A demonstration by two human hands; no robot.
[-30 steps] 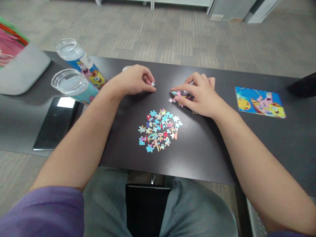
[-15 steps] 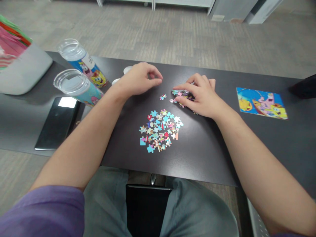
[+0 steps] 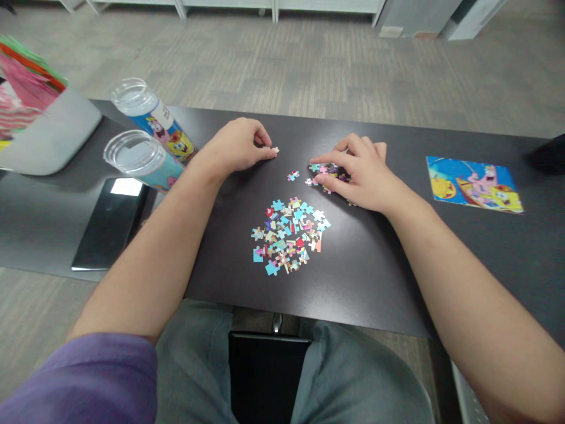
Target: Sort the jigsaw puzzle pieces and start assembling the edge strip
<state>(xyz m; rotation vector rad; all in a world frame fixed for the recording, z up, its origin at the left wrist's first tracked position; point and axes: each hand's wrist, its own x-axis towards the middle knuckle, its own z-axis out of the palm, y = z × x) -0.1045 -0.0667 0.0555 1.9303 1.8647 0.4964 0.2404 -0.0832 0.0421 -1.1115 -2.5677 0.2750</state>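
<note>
My left hand point(image 3: 241, 144) is closed in a pinch on a small pale puzzle piece point(image 3: 276, 151) at the far side of the table. Thumb and forefinger apart, my right hand point(image 3: 364, 176) rests over a pile of mixed-colour puzzle pieces point(image 3: 326, 171), partly hiding it. One loose piece point(image 3: 293, 175) with pink and blue on it lies between my hands. Nearer to me is a wider heap of puzzle pieces point(image 3: 286, 235), mostly light blue, with some red, pink and cream.
Two clear-topped cartoon tubes, a blue one point(image 3: 170, 132) and a light-blue one point(image 3: 152, 165), stand at the left. Near them lie a black phone-like slab point(image 3: 108, 227) and a white bin point(image 3: 66, 132) of coloured items. A cartoon picture card point(image 3: 477, 185) lies right; a dark object point(image 3: 549, 156) stands beyond.
My left hand, earlier with nothing visible at its fingertips, now pinches a small puzzle piece. My right hand stays over its pile. The whole view has shifted slightly.
</note>
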